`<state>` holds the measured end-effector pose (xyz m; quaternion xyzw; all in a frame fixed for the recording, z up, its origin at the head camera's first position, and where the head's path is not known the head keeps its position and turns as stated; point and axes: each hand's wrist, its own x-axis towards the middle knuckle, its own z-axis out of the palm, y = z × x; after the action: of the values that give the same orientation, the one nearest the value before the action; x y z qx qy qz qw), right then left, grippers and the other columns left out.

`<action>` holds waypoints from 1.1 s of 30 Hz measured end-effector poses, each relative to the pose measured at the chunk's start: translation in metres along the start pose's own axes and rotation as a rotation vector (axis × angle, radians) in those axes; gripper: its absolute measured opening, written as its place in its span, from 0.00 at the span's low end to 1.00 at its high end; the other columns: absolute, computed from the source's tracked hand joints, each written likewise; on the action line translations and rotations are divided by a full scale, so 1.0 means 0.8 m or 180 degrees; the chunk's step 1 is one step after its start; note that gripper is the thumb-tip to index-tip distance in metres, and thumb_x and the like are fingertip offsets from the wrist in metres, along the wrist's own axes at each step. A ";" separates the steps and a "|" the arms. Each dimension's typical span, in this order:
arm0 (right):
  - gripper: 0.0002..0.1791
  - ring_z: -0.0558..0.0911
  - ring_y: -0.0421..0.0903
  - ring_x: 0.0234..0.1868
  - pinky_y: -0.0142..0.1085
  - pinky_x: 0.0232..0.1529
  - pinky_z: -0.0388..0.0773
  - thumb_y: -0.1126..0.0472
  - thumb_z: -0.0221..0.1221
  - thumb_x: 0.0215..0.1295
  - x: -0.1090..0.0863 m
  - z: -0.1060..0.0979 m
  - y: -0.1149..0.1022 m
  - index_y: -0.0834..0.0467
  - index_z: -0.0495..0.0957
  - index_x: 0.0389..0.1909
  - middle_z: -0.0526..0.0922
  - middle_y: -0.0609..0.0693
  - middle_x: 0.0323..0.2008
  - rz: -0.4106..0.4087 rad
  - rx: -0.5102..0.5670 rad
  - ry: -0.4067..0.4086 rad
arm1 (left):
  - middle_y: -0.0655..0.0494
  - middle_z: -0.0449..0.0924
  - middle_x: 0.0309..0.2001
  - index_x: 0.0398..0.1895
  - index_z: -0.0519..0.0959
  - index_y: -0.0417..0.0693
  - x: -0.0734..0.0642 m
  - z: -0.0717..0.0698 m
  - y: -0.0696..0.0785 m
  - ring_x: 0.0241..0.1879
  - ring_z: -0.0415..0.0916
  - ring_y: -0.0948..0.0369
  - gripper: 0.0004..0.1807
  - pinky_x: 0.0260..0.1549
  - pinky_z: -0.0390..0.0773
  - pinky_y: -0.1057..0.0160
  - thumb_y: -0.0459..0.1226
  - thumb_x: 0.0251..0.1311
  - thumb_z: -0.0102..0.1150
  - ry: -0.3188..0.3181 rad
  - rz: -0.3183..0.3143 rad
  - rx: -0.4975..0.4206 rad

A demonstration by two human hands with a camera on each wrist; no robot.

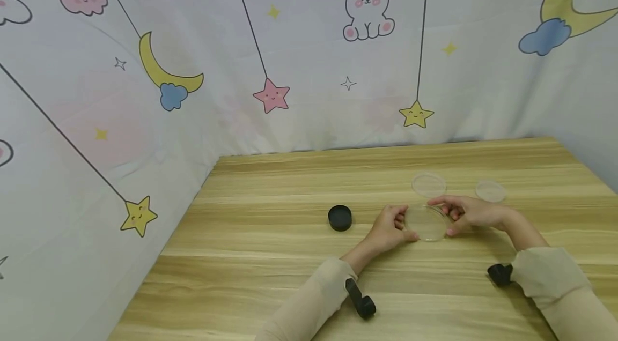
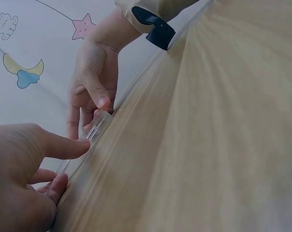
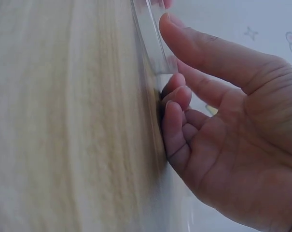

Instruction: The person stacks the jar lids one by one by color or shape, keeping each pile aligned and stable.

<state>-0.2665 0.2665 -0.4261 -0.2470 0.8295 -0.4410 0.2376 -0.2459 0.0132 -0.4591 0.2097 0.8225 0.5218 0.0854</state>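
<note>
A clear, shallow petri dish (image 1: 426, 224) lies between both hands, low over the wooden table. My left hand (image 1: 390, 227) grips its left rim, thumb at the near side and index finger at the far side. On the opposite rim, my right hand (image 1: 470, 213) holds it between thumb and index finger, the other fingers curled beneath. In the left wrist view the petri dish (image 2: 96, 126) appears edge-on, its thin wall between the two hands. The right wrist view shows the right thumb (image 3: 194, 43) against the clear rim.
Behind the hands lie two more clear round pieces, a larger one (image 1: 428, 184) and a smaller one (image 1: 490, 191). To the left of the left hand sits a round black cap (image 1: 340, 217). A printed curtain (image 1: 318, 116) hangs along the table's back edge.
</note>
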 end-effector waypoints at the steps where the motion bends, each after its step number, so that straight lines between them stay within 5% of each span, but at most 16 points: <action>1: 0.45 0.66 0.36 0.34 0.28 0.36 0.67 0.60 0.70 0.54 0.000 0.000 0.000 0.71 0.59 0.68 0.67 0.55 0.42 0.0012 0.0008 -0.0001 | 0.48 0.74 0.49 0.63 0.71 0.33 0.000 -0.001 0.000 0.37 0.67 0.72 0.37 0.39 0.71 0.78 0.28 0.47 0.73 -0.0005 -0.0018 -0.0017; 11: 0.44 0.71 0.36 0.39 0.28 0.41 0.70 0.62 0.66 0.59 -0.002 -0.002 0.000 0.69 0.54 0.71 0.69 0.57 0.46 0.0112 0.0151 0.0013 | 0.51 0.74 0.51 0.64 0.71 0.35 0.003 -0.002 0.000 0.42 0.67 0.69 0.35 0.44 0.71 0.75 0.33 0.51 0.70 0.0064 -0.0221 -0.0358; 18: 0.40 0.72 0.36 0.42 0.29 0.42 0.73 0.61 0.62 0.64 -0.009 -0.008 0.003 0.69 0.54 0.72 0.70 0.56 0.46 0.0214 0.0170 0.0136 | 0.55 0.75 0.42 0.57 0.77 0.36 0.016 0.019 0.001 0.38 0.68 0.69 0.26 0.39 0.71 0.73 0.37 0.55 0.68 0.0596 -0.0439 -0.0799; 23: 0.36 0.75 0.37 0.40 0.32 0.39 0.77 0.57 0.59 0.68 -0.011 -0.010 0.004 0.66 0.57 0.71 0.72 0.61 0.48 0.0333 0.0054 0.0611 | 0.55 0.78 0.38 0.49 0.81 0.38 0.041 0.034 0.006 0.36 0.68 0.68 0.20 0.36 0.71 0.73 0.37 0.53 0.69 0.1128 -0.0541 -0.1169; 28: 0.38 0.75 0.55 0.56 0.27 0.42 0.76 0.53 0.54 0.72 0.005 -0.009 -0.003 0.64 0.51 0.74 0.65 0.72 0.63 0.0362 0.0058 0.1211 | 0.52 0.81 0.36 0.43 0.83 0.37 0.063 0.033 0.006 0.34 0.69 0.69 0.15 0.35 0.71 0.74 0.34 0.52 0.69 0.1487 -0.0508 -0.1210; 33: 0.43 0.58 0.72 0.69 0.28 0.52 0.74 0.57 0.57 0.70 0.024 -0.008 -0.006 0.66 0.43 0.76 0.51 0.75 0.71 0.0387 0.0247 0.1396 | 0.52 0.82 0.34 0.41 0.83 0.37 0.076 0.024 0.000 0.33 0.70 0.71 0.12 0.32 0.72 0.77 0.30 0.51 0.68 0.1536 -0.0504 -0.1023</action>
<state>-0.2842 0.2567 -0.4220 -0.0855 0.8571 -0.5005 0.0872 -0.2939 0.0556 -0.4627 -0.0014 0.7397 0.6718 -0.0400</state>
